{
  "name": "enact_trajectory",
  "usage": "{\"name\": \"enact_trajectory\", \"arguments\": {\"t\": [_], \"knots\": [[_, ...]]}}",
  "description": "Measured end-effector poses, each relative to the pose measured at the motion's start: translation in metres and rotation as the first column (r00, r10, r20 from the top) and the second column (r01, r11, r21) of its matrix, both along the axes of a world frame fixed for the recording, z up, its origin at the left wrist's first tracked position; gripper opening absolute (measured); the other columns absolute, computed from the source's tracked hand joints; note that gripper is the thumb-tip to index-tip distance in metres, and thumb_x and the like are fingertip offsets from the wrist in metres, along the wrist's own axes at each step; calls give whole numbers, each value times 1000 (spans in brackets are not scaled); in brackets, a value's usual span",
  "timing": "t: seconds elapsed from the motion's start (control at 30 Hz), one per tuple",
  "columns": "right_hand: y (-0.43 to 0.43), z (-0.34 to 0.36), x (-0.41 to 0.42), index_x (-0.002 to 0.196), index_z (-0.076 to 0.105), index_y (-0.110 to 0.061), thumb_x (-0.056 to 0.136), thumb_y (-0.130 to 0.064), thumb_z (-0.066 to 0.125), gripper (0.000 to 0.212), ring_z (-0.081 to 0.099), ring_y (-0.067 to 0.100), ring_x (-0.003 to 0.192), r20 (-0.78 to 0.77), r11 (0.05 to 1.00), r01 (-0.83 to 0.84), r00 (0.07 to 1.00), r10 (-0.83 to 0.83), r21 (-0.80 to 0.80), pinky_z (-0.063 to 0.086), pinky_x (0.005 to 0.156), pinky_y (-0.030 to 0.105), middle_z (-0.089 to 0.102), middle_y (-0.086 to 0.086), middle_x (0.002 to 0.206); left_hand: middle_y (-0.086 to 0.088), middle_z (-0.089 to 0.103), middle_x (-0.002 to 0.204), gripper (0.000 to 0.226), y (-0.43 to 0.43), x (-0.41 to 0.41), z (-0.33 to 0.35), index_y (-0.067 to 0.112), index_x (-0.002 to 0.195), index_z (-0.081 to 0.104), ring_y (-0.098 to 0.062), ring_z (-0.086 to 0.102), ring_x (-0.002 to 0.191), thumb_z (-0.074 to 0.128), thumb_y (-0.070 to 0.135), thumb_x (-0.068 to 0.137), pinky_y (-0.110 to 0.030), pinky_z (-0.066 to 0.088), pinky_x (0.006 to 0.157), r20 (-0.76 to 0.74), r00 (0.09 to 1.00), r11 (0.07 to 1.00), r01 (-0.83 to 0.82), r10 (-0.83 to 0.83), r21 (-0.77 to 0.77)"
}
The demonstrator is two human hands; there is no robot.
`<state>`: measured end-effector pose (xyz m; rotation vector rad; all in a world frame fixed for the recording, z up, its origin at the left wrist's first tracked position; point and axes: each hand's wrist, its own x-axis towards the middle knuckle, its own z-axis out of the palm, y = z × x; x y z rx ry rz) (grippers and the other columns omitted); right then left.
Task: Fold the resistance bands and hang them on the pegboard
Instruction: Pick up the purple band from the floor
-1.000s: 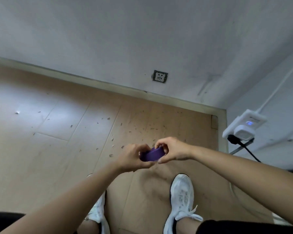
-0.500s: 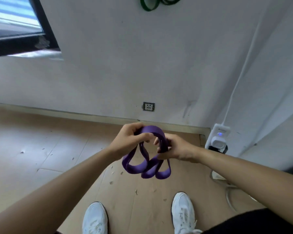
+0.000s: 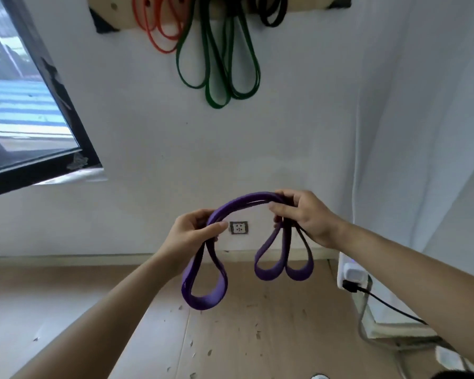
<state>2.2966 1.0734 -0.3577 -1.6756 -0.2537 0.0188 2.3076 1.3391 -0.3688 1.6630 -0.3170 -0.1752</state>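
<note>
A folded purple resistance band (image 3: pixel 244 200) arches between my two hands in front of the white wall. My left hand (image 3: pixel 193 232) grips its left end, from which one loop hangs down. My right hand (image 3: pixel 304 214) grips the right end, with two loops hanging below it. High on the wall is a wooden pegboard (image 3: pixel 121 12), cut off by the top edge. A red band (image 3: pixel 159 36), green bands (image 3: pixel 219 77) and black bands (image 3: pixel 271 12) hang from it.
A dark-framed window (image 3: pixel 66 110) fills the left. A wall socket (image 3: pixel 239 227) sits low behind the band. At the right, a white plug unit (image 3: pixel 352 272) with a black cable (image 3: pixel 389 305) stands by a side wall. Wood floor (image 3: pixel 66 310) with small debris lies below.
The view has tilted up from the floor to the wall and pegboard. My hands rose and moved apart, and the bunched purple band opened into an arch with hanging loops.
</note>
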Motion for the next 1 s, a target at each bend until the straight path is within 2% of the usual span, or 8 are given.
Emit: {"name": "enact_trajectory", "arguments": {"t": [0.1,0.2,0.3,0.4,0.57,0.67,0.77,1.0], "knots": [[-5,32,12,103,67,-9,99,-10,61,8,55,19,74,64,998,17,998,-21,65,58,82,45,53,-1,78,-23,73,99,18,-9,15,25,10,108,74,-21,68,82,73,13,90,-29,58,81,54,998,999,26,-28,40],[-11,58,22,112,62,1,100,-12,59,18,60,22,72,111,998,36,993,-41,42,58,80,45,54,4,80,-19,74,100,27,-19,27,46,9,108,74,-26,71,91,75,23,85,-33,60,86,41,996,996,75,-77,45],[-21,91,35,113,66,-1,100,-12,59,18,59,23,73,178,992,117,976,-122,41,58,72,34,54,8,84,-14,69,90,26,-37,44,81,6,109,72,-25,70,85,74,21,88,-38,59,88,49,998,999,41,-39,-26],[-32,128,52,113,68,-3,99,-13,62,18,57,20,71,227,979,176,954,-194,97,55,71,35,55,9,90,-9,65,84,22,-60,59,123,5,108,72,-24,66,79,74,18,90,-42,58,90,96,995,993,-19,31,-116],[-51,194,77,111,70,-7,99,-17,63,17,60,18,71,310,949,266,900,-307,168,54,66,30,62,5,90,-3,70,83,17,-96,85,189,10,105,75,-20,67,78,74,20,92,-32,58,81,222,967,977,-79,123,-198],[-59,228,91,116,67,-7,98,-17,65,21,61,19,70,342,924,309,863,-371,224,54,62,29,64,7,91,-4,69,79,18,-115,99,221,7,103,74,-16,64,72,71,22,94,-21,56,65,311,940,980,-85,140,-182],[-66,255,107,121,60,-6,97,-20,66,29,62,19,69,353,896,352,830,-432,270,52,62,31,66,8,93,-3,69,76,19,-134,115,251,7,104,74,-12,64,64,70,23,95,-21,57,59,330,925,968,-118,188,-220],[-74,293,140,113,54,-10,96,-17,56,18,61,22,72,353,864,384,798,-488,327,50,67,38,66,11,95,-2,72,86,21,-168,161,310,17,105,74,-18,66,79,71,33,93,-38,58,84,399,882,952,-147,250,-270]]}}
